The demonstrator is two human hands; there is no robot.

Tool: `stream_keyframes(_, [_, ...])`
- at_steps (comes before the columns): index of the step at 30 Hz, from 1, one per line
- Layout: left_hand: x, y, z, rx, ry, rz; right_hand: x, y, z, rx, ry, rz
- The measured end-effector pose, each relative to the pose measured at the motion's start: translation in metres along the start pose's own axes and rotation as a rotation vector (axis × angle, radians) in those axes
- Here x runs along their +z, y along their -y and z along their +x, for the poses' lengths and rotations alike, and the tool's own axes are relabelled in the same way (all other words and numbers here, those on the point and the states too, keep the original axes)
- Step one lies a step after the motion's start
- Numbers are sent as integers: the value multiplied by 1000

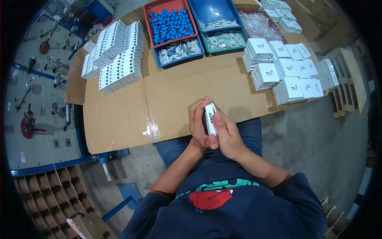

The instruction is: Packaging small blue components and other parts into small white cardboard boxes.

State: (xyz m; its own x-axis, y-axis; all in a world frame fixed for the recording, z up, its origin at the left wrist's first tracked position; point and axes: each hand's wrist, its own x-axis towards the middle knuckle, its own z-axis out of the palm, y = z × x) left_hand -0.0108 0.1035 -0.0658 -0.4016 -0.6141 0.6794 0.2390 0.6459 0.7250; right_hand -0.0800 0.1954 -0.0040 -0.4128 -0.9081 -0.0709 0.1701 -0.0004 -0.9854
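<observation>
A small white box (210,118) is pressed between both my hands, close to my chest at the near edge of the cardboard-covered table (179,91). My left hand (197,123) wraps its left side with fingers curled over the top. My right hand (226,133) covers its right side, thumb lying along the box's face. Only a narrow strip of the box shows between the fingers.
Stacks of white boxes (286,71) stand at the right, rows of flat white packs (119,55) at the left. At the far edge sit a red tray of blue parts (171,24) and blue and green trays of white parts (223,34). A machine panel (36,99) lies left.
</observation>
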Motion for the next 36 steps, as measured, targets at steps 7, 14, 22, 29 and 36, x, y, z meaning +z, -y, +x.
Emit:
stream_keyframes(7, [3, 0, -2, 4, -13, -60, -1, -1, 1, -100, -33, -55])
stream_keyframes(14, [7, -10, 27, -602, -283, -322, -26, 10, 18, -16, 87, -216])
stream_keyframes(22, [-13, -22, 56, -1404, -164, -1009, -49, 5, 31, -420, 216, -677])
stream_keyframes(29, [-8, -31, 41, -1377, 43, -1091, -58, 0, 44, -457, 250, -601])
stream_keyframes(36, [2, -42, 40, -1362, -23, -963, -58, -15, 43, -654, 155, -718])
